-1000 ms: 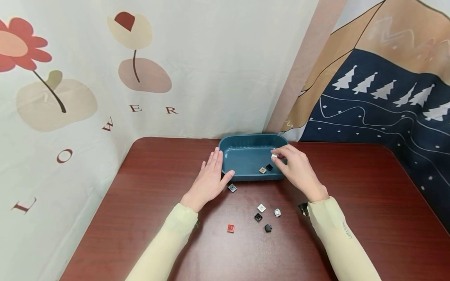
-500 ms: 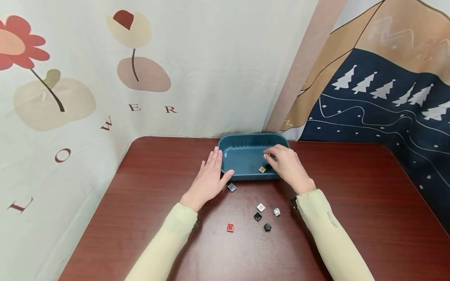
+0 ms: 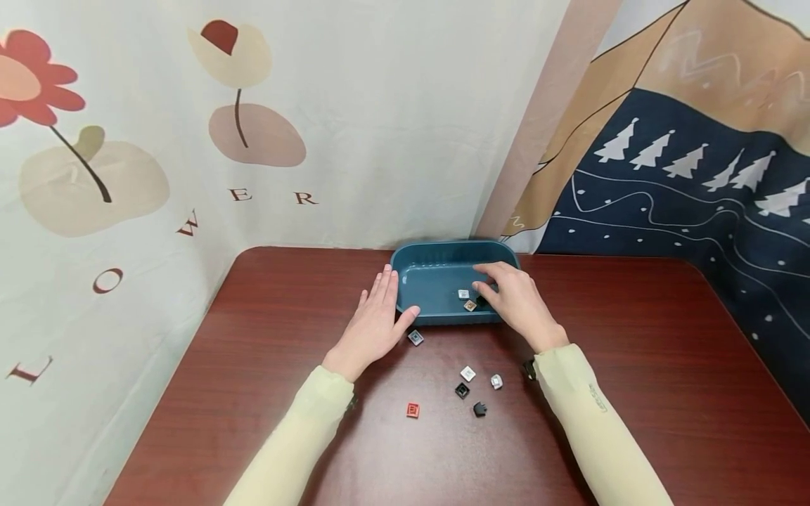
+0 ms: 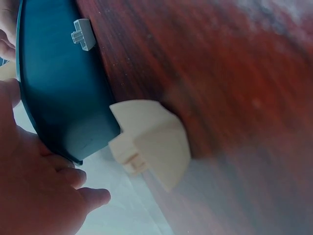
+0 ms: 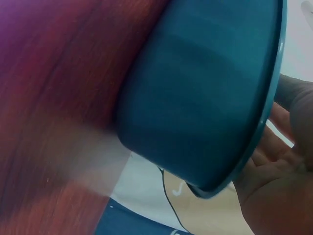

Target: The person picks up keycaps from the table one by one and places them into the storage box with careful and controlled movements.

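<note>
My left hand (image 3: 369,327) lies with straight fingers against the left side of a blue-green tray (image 3: 436,320). In the left wrist view its fingertips are at the tray rim. My right hand (image 3: 520,299) is over the tray's right part, thumb and forefinger apart with nothing between them. Just left of those fingertips, a small white square piece (image 3: 464,294), like a keycap, lies on the tray floor. Beside it sit a tan piece (image 3: 470,306) and a black piece (image 3: 481,301), partly hidden by the right thumb.
Before the tray lie several small pieces: a grey one (image 3: 415,338), a white one (image 3: 467,373), a silvery one (image 3: 496,381), two black ones (image 3: 463,390) and a red one (image 3: 413,410). Printed cloth (image 3: 380,140) hangs behind the table (image 3: 285,316).
My right hand has moved left over the tray and let go of the white piece, which now lies on the tray floor. My left hand stays at the tray's side.
</note>
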A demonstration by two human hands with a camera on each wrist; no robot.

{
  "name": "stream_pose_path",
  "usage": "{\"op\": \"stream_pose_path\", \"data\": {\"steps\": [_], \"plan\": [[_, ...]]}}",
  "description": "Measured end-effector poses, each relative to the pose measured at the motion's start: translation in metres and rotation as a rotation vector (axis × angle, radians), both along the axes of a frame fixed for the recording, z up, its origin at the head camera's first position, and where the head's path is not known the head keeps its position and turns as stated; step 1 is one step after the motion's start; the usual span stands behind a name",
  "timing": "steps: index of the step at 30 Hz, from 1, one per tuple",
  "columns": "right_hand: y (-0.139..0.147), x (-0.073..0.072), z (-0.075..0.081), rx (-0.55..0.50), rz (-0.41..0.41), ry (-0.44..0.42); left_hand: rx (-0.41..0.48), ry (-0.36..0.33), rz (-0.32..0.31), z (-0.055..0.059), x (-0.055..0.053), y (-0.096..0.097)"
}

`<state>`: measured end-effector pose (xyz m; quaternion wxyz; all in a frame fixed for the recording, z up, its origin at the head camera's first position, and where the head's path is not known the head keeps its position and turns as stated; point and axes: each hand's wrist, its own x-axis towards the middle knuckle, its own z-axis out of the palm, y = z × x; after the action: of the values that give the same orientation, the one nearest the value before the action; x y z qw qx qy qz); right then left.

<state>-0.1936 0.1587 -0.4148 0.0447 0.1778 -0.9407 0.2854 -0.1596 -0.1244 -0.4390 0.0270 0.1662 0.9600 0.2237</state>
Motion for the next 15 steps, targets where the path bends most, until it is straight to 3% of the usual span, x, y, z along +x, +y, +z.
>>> {"op": "stream_pose_path", "data": {"steps": [4, 11, 15], "plan": [[0.003, 0.009, 0.003, -0.002, 0.004, 0.044, 0.001, -0.001, 0.002, 0.000, 0.000, 0.000], [0.009, 0.032, 0.008, 0.032, 0.034, 0.243, 0.002, 0.008, -0.001, -0.001, 0.000, 0.001], [0.012, 0.044, 0.011, 0.024, 0.052, 0.281, 0.005, 0.012, 0.001, -0.001, -0.001, 0.001]]}}
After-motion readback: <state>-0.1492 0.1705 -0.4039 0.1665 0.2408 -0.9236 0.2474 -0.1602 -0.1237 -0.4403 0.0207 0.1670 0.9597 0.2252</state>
